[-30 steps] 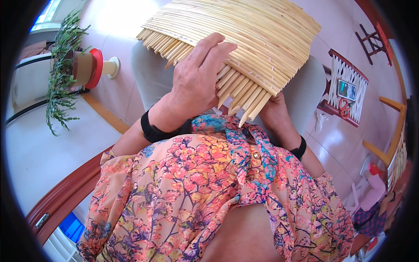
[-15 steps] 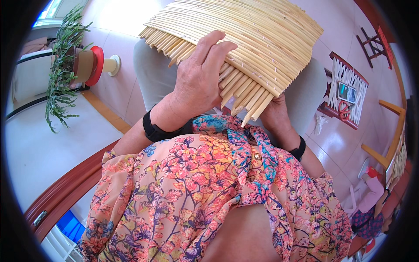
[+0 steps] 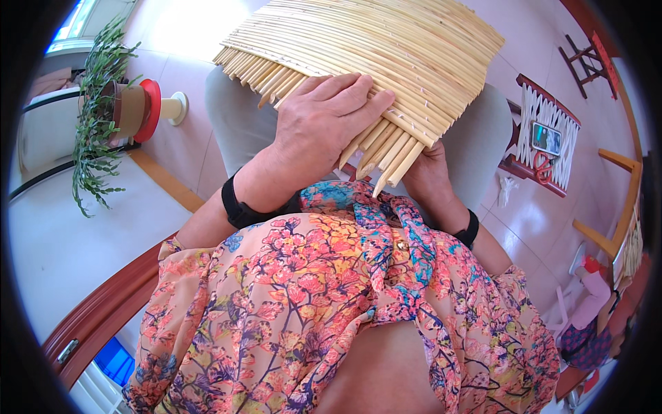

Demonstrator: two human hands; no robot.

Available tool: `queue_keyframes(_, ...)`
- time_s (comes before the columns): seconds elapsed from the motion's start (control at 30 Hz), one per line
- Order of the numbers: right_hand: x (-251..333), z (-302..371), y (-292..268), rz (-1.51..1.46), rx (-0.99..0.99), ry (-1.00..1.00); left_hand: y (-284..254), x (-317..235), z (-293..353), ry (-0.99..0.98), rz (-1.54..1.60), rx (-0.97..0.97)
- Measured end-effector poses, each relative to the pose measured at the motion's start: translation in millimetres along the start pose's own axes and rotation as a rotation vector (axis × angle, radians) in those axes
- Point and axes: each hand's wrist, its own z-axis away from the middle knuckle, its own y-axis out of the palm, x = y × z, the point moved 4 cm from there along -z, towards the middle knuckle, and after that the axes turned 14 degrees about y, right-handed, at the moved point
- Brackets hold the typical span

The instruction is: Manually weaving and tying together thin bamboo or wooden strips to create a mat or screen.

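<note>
A wide mat of pale bamboo or reed strips (image 3: 372, 55), bound side by side, lies across my knees and curves away from me. My left hand (image 3: 324, 124) rests flat on top of its near edge, fingers pressed over the loose strip ends. My right hand (image 3: 427, 179) is under the mat's near edge, gripping it from below; most of its fingers are hidden by the strips. Both wrists wear black bands. My flowered blouse fills the lower part of the view.
A potted green plant (image 3: 103, 110) on a red and white stand is at the left. A small wooden frame with white strands, scissors and a phone (image 3: 545, 141) stands on the tiled floor at the right. Wooden furniture pieces stand at the far right.
My left hand has slid a little to the right along the mat's near edge and flattened. The mat has shifted slightly with it.
</note>
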Motion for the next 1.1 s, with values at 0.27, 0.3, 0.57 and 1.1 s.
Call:
queue_keyframes(0.27,1.1,-1.5,1.9,-0.045,-0.008,-0.004,-2.8,-1.3,0.5,0.014,-0.003,-0.024)
queue_keyframes(0.3,2.7,-1.7,2.4,-0.019,-0.024,-0.003,-2.8,-1.3,0.8,0.015,-0.005,-0.020)
queue_keyframes(0.57,0.1,-5.0,-10.7,0.053,-0.055,0.004,-3.8,-2.4,1.4,0.014,0.017,-0.032)
queue_keyframes(1.1,50.0,-20.8,5.6,0.351,-0.079,-0.145,-19.7,23.5,-27.7,0.027,0.056,-0.066)
